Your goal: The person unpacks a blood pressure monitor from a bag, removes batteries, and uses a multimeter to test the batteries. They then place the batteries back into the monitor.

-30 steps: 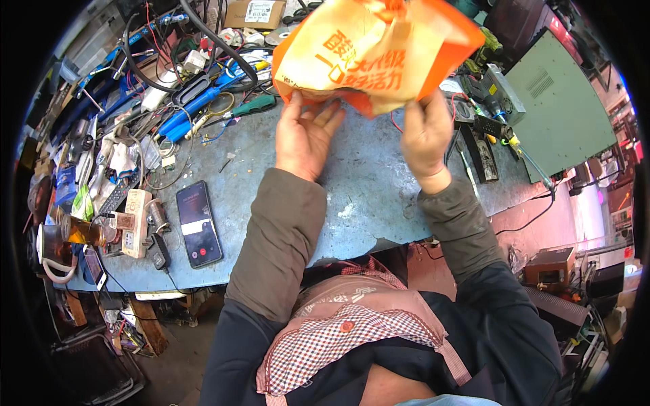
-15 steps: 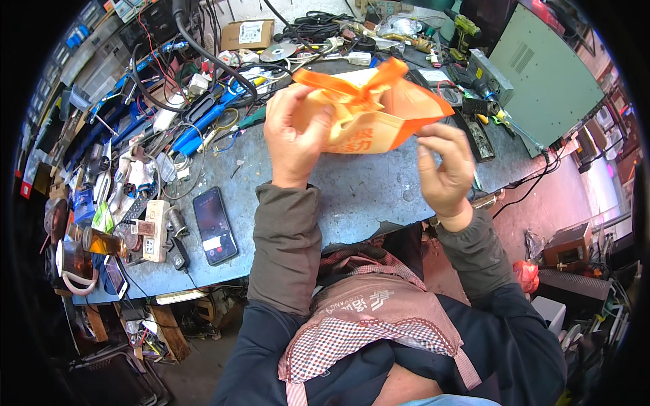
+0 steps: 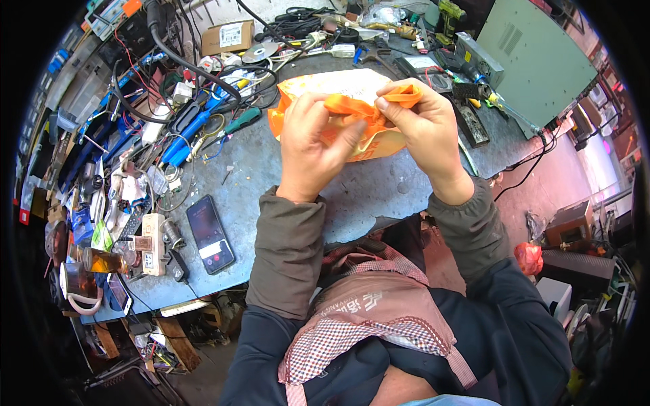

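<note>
An orange and cream bag (image 3: pixel 345 82) rests on the blue-grey workbench (image 3: pixel 352 199) in front of me, with orange handles (image 3: pixel 352 105) gathered on top, apparently knotted. My left hand (image 3: pixel 311 152) curls its fingers round the bag's orange top at the near left side. My right hand (image 3: pixel 423 135) pinches an orange loop at the top right between thumb and fingers. A phone (image 3: pixel 210 233) lies screen up to the left of my forearm.
Cables, blue tools (image 3: pixel 196 132) and a green-handled screwdriver (image 3: pixel 240 120) crowd the left. A cardboard box (image 3: pixel 213 37) sits at the back. A power strip (image 3: pixel 154 260) and glass jug (image 3: pixel 74 284) stand front left. A large grey-green metal case (image 3: pixel 542 74) occupies the right.
The bag came down from a raised position onto the bench and its handles are now bunched. My right hand, loose half a second ago, has closed on an orange loop.
</note>
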A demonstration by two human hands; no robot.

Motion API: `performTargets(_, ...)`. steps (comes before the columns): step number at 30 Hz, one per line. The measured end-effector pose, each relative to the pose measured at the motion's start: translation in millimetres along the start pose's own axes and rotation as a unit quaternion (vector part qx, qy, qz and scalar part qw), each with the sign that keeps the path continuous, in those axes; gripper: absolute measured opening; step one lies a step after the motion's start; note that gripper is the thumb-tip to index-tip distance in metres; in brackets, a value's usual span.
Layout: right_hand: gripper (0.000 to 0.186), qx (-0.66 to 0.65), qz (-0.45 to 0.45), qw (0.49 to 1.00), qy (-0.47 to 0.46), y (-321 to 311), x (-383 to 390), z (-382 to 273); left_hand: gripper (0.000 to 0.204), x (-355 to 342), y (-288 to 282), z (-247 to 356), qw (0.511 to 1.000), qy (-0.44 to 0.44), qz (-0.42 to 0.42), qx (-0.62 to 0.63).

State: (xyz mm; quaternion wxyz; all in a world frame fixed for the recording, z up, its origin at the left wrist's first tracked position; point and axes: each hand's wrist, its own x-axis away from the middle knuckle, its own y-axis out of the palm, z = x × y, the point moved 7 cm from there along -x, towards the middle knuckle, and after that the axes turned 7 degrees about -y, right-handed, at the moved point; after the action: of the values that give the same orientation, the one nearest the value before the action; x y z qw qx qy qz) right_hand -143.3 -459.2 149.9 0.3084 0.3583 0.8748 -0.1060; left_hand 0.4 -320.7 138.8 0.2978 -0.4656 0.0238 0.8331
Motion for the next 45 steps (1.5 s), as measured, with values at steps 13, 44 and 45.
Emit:
performTargets(13,0.01,-0.103,0.009,0.993,0.054,18.9,12.8,19.0,0.019,6.4,7.1,-25.6,0.984,-0.123,-0.011,0.126)
performTargets(44,0.023,-0.184,0.0,0.98,0.073,15.1,85.3,113.2,0.014,27.5,30.4,-25.8,0.954,-0.198,-0.21,-0.08)
performTargets(45,0.023,-0.167,0.002,0.984,0.061,13.0,81.4,111.5,0.016,22.2,29.3,-18.4,0.967,-0.126,-0.204,-0.084)
